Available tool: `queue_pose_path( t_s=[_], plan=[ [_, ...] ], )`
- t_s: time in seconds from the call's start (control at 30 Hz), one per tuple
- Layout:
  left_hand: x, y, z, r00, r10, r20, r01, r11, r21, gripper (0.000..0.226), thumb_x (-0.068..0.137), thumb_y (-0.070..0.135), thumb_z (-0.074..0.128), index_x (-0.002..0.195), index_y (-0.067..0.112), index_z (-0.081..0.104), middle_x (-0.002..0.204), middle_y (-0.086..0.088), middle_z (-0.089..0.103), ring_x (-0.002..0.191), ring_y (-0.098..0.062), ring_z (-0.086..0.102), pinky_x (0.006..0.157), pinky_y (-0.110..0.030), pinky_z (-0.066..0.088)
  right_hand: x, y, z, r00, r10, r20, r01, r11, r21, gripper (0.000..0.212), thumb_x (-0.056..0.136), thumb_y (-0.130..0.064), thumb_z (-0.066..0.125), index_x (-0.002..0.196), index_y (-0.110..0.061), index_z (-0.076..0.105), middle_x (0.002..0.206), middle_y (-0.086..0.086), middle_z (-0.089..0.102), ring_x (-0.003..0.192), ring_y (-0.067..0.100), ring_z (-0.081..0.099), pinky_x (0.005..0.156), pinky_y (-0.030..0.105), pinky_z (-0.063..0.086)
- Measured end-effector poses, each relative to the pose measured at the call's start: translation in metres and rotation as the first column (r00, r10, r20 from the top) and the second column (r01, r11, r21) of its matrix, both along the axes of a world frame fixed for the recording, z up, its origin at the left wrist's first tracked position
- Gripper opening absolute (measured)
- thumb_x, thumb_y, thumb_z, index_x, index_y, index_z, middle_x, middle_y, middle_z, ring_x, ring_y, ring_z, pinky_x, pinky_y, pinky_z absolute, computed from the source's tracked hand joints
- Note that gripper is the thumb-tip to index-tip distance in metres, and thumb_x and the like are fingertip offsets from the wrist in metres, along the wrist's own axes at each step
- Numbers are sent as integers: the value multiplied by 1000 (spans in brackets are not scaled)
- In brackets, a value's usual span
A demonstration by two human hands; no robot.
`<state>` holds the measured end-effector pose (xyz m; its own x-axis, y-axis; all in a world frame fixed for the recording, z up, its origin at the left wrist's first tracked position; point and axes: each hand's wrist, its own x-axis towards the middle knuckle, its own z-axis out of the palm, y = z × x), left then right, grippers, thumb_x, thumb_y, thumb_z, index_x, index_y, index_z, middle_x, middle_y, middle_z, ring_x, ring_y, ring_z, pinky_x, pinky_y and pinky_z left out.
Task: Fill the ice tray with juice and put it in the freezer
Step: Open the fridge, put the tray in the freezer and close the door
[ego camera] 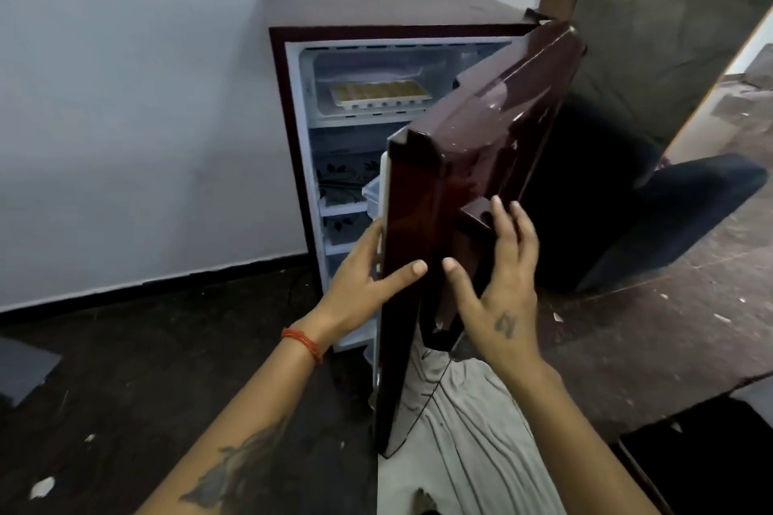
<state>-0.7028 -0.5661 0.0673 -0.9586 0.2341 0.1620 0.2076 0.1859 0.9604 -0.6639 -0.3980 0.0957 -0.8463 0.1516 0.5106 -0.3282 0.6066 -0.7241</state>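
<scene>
While hands (368,276) (500,284) flank the door (481,130) edge, freezer (334,67) stands open.

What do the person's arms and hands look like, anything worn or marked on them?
Both forearms are bare, with no sleeves in view. A red-orange thread bracelet circles the wrist of the left hand, and a dark tattoo marks that forearm. The right hand bears a small dark tattoo on its back.

No text, label or number is legible.
</scene>
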Motion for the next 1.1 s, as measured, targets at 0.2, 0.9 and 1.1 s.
queue_pose_path(
  t_s=[0.2,0.9,1.1],
  plan=[
    [-38,-32,-13,945,319,-76,-321,947,-26,66,82,55,53,142,35,32,139,17,46,127,0,43,100,-17,39,-56,-37,-13,986,138,-88,-130,987,94,63,88,-18,63,143,-26,33,109,-2,54,82,-4,46,75,-2,39],
    [-192,-110,-28,800,587,-121,-598,795,-96,58,93,22,56,146,25,32,142,-1,48,123,-19,53,96,-22,46,-216,-156,-21,938,344,-39,-338,934,118,77,85,-2,62,145,-34,24,125,4,52,85,16,62,76,27,57],
    [-208,-124,-39,777,598,-197,-627,765,-150,60,92,34,56,145,21,32,141,-6,48,121,-21,53,88,-23,46,-219,-170,-28,966,253,-52,-247,964,98,78,85,1,60,144,-35,24,127,4,52,79,4,55,77,13,51]
  ],
)
